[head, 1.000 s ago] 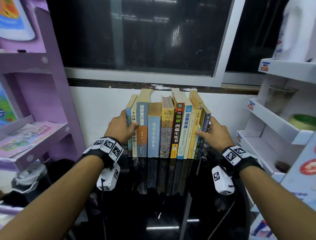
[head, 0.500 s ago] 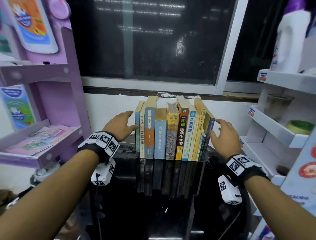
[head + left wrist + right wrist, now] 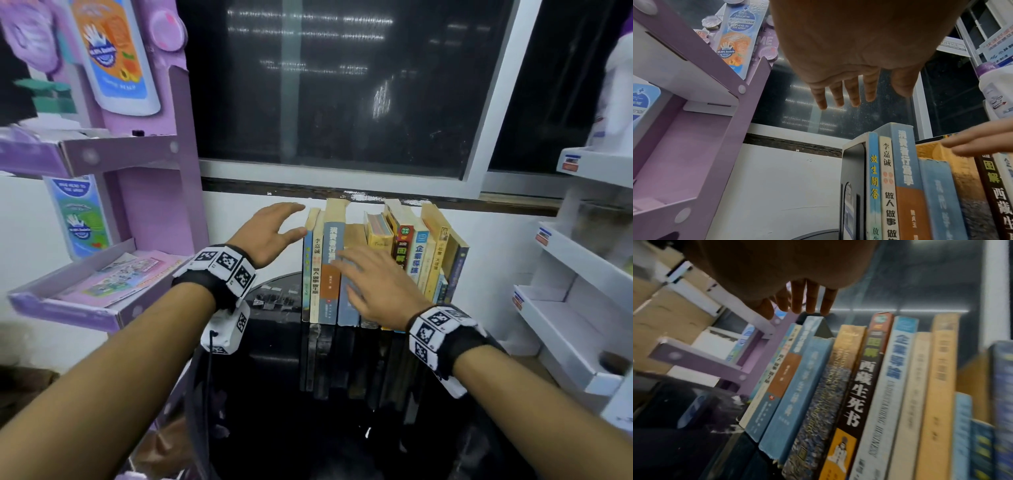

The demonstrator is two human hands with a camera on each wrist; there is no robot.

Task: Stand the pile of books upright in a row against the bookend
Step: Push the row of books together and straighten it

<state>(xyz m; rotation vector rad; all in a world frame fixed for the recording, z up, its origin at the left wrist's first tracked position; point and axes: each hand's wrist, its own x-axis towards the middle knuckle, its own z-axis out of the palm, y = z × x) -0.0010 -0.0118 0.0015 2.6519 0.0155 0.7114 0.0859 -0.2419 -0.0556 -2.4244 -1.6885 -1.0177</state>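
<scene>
Several books (image 3: 383, 267) stand upright in a row on the dark glossy table (image 3: 274, 394), spines facing me, backs to the white wall. A black bookend (image 3: 852, 186) stands against the leftmost blue book (image 3: 872, 170). My left hand (image 3: 291, 222) hovers open beside the top left corner of the row, thumb close to the leftmost book; the left wrist view shows my left hand (image 3: 849, 91) with its fingers straight and holding nothing. My right hand (image 3: 363, 274) lies flat and open across the middle spines, with the fingertips (image 3: 970, 142) at the tan book's top.
A purple display rack (image 3: 144, 212) with leaflets stands close on the left. White shelf trays (image 3: 579, 308) stand close on the right. A dark window (image 3: 342, 85) sits above the wall behind the books. The table's front part lies between my forearms.
My right hand has left the right end of the row and swept left across the spines. My left hand has lifted off the left end and opened. The view has tilted upward.
</scene>
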